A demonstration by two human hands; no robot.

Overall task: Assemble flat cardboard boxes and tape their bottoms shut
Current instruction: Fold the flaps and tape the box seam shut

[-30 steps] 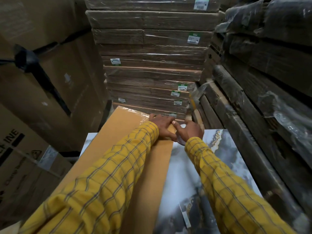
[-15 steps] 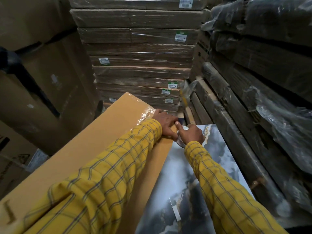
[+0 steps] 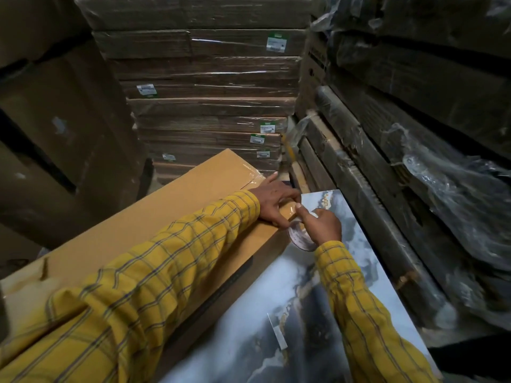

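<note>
Hands meet on a cardboard box (image 3: 154, 233): left hand (image 3: 272, 201) presses clear tape flat; right hand (image 3: 322, 226) grips the tape roll (image 3: 300, 239).

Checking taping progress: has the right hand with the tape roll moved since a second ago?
Yes. The right hand has drawn the tape roll nearer along the cardboard box edge.

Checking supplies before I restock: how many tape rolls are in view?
1: the tape roll, gripped by the right hand beside the edge of the cardboard box, above the marbled sheet. Others may be hidden.
</note>
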